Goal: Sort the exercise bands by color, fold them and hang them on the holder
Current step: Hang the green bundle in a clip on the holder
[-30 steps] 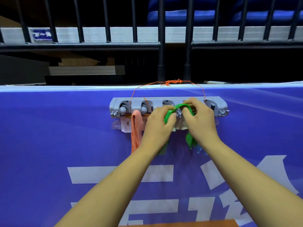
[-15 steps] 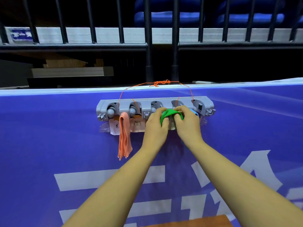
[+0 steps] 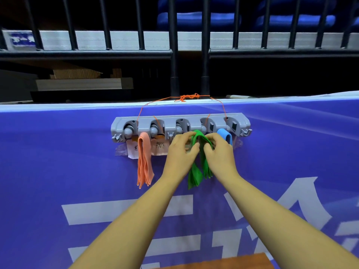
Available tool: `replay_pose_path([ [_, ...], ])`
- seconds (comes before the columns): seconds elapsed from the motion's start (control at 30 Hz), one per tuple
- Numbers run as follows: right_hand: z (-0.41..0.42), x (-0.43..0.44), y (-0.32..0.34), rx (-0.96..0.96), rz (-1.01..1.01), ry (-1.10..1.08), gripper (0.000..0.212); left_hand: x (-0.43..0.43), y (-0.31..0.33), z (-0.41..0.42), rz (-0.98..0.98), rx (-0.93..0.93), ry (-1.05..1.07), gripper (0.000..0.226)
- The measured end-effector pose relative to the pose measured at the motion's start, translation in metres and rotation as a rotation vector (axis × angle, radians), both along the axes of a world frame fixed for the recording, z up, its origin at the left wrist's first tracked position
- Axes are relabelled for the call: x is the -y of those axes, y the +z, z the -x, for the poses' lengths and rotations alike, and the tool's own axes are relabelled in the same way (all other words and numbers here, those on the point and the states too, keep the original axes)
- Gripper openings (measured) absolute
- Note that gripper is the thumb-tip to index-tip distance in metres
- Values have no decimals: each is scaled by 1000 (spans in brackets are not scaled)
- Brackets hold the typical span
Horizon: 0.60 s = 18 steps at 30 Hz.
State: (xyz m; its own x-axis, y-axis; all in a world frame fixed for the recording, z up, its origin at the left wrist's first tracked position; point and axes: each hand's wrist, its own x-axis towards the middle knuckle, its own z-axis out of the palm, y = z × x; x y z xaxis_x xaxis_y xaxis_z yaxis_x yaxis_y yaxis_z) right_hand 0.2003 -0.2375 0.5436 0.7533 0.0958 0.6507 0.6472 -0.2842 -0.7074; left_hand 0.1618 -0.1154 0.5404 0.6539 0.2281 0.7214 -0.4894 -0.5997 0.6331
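Three bands hang from the grey holder (image 3: 180,118) at the centre of the frame, which is strung by orange string (image 3: 186,97) from a dark railing (image 3: 85,53) above a blue banner (image 3: 58,162). The orange band (image 3: 144,162) drapes toward the holder's left, and the blue band (image 3: 225,135) loops near its right end. Between them hangs the green band (image 3: 194,175), its ends dangling. The left hand (image 3: 180,152) and right hand (image 3: 218,154) both pinch it just below the holder, fingers curled round its strands.
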Motion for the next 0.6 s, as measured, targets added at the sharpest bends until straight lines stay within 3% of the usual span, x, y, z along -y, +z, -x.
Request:
replay_pose_path([
  [0.27, 3, 0, -5, 9, 19, 36, 27, -4, -8, 1, 1, -47, -2, 29],
  [0.43, 12, 6, -33, -100, 44, 93, 24, -12, -30, 20, 23, -153, -16, 25],
  [0.6, 26, 20, -100, -277, 162, 48, 28, -36, -93, 47, 30, -334, 69, 17],
])
